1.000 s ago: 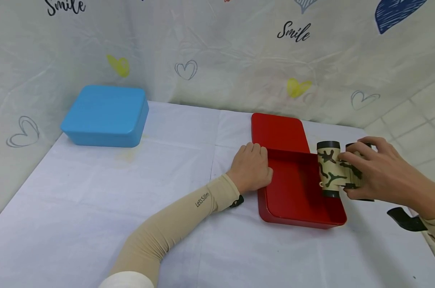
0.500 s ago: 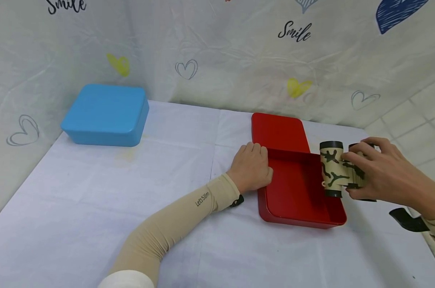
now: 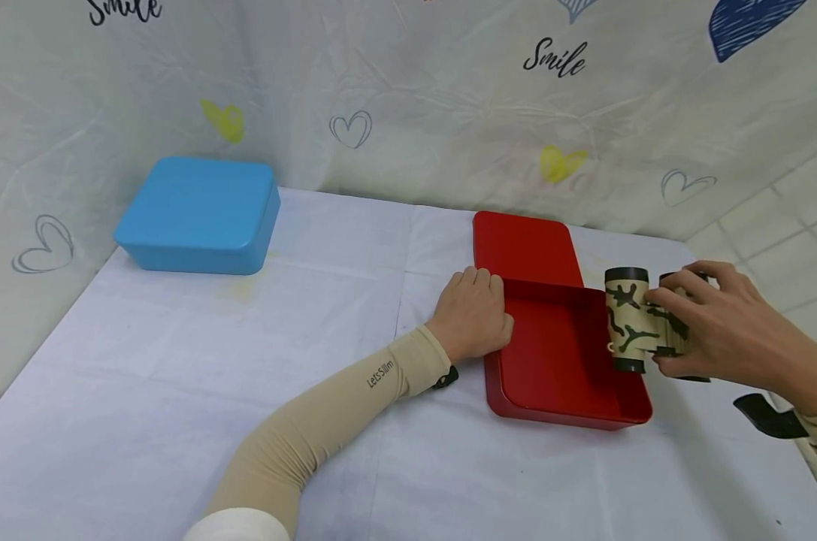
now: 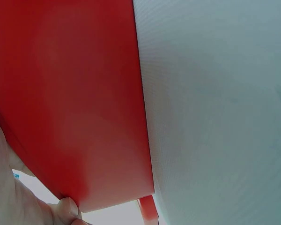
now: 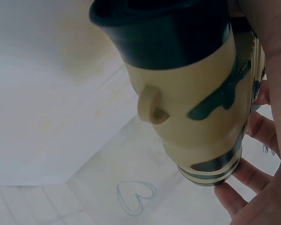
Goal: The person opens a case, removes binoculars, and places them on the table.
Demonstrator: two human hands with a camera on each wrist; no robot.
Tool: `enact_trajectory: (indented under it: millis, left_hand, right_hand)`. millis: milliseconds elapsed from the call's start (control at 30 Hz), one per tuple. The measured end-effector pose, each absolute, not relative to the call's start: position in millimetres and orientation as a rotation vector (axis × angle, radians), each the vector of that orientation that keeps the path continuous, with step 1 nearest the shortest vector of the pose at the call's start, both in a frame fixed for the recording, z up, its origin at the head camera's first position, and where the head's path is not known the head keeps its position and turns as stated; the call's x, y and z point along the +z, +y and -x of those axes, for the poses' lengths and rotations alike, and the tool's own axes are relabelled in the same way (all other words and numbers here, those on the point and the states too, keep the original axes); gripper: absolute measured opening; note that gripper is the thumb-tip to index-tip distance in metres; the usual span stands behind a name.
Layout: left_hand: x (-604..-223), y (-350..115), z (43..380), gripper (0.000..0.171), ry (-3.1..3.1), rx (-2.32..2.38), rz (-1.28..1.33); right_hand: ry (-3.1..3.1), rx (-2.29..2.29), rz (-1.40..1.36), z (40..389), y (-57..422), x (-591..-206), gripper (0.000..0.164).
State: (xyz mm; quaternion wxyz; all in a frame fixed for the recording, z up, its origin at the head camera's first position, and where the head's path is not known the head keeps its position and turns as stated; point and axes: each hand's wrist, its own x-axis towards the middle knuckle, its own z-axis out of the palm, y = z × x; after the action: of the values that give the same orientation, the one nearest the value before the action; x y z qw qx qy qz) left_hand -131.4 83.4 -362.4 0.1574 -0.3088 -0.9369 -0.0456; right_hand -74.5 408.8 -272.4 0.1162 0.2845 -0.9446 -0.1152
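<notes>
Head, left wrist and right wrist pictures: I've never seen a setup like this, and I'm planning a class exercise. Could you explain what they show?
There is no machine: the left grip and right grip are a person's bare hands. The head picture comes from a camera worn on the head. The other two come from wrist cameras: the left shows the red box close up, the right shows the binoculars. On the white cloth sit a blue box that looks closed and the open red one, with a flat red piece behind it, possibly its lid. The left grip holds the red box's left edge; the right holds the camouflage-patterned binoculars near its right side.
</notes>
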Motion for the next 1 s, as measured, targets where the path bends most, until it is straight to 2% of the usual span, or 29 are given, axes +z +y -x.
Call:
enact_trajectory:
  millis: [567, 633, 800, 867, 1000]
  left_hand:
    - [-362.2, 83.0, 132.5, 0.022, -2.706, -0.136, 0.89]
    - [-362.4, 83.0, 132.6, 0.022, -2.712, -0.141, 0.89]
    - [-361.9, 83.1, 132.6, 0.022, -2.72, -0.155, 0.895]
    - [-361.5, 83.2, 132.5, 0.022, -2.725, -0.153, 0.897]
    - [-361.1, 83.3, 132.4, 0.022, -2.738, -0.148, 0.895]
  right_hand:
    - [-2.763, -0.32, -0.843, 75.8, 414.3, -269.9, 0.107]
    - [-2.777, -0.333, -0.81, 74.6, 413.5, -268.4, 0.099]
    - [-2.751, -0.34, -0.815, 73.5, 417.2, -264.9, 0.095]
    - [-2.741, -0.344, -0.822, 73.5, 420.3, -263.2, 0.11]
    - [-2.771, -0.398, -0.756, 71.5, 422.2, -258.1, 0.092]
